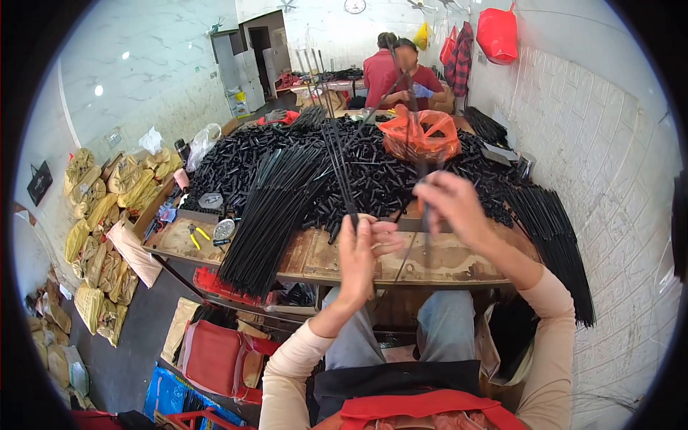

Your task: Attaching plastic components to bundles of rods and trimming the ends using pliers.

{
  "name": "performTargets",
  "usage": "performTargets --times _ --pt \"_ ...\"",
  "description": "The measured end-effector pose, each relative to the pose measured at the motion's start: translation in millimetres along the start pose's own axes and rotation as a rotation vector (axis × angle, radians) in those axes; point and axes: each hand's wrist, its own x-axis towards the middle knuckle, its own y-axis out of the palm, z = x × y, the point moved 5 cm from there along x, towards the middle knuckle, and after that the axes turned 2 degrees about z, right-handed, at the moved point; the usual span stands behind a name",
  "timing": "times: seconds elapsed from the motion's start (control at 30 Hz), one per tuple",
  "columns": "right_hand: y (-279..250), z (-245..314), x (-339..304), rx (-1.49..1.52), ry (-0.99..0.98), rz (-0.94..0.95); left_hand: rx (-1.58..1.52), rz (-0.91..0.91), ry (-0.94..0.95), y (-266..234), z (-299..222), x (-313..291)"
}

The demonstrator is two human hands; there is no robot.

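Several thin black rods (338, 161) stand nearly upright in my left hand (358, 252), its thumb and forefinger closed round their lower ends. The other fingers of that hand are stretched to the right. My right hand (451, 206), smeared by motion, is raised just to the right and pinches a dark upright rod (423, 188), whose exact form is blurred. Both hands are above the near edge of the wooden table (315, 251). Beyond them spreads a large heap of short black tubes (236, 154). A thick bundle of long black rods (266, 226) lies to the left of my left hand.
Another bundle of black rods (555, 244) overhangs the table's right side. An orange plastic bag (416, 132) sits on the heap. Yellow-handled pliers (197, 235) lie at the left. A red chair (218, 362) and stacked yellow sacks (93, 244) stand left; two people (380, 75) work farther back.
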Motion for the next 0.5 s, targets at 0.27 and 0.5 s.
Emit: performTargets --times 0.27,0.5 --pt "-98 15 -29 0.093 0.106 -0.188 0.039 -0.003 -0.02 -71 -65 32" --pt "-6 -30 0 0.273 -0.01 -0.022 0.061 0.207 -0.255 16 4 1"
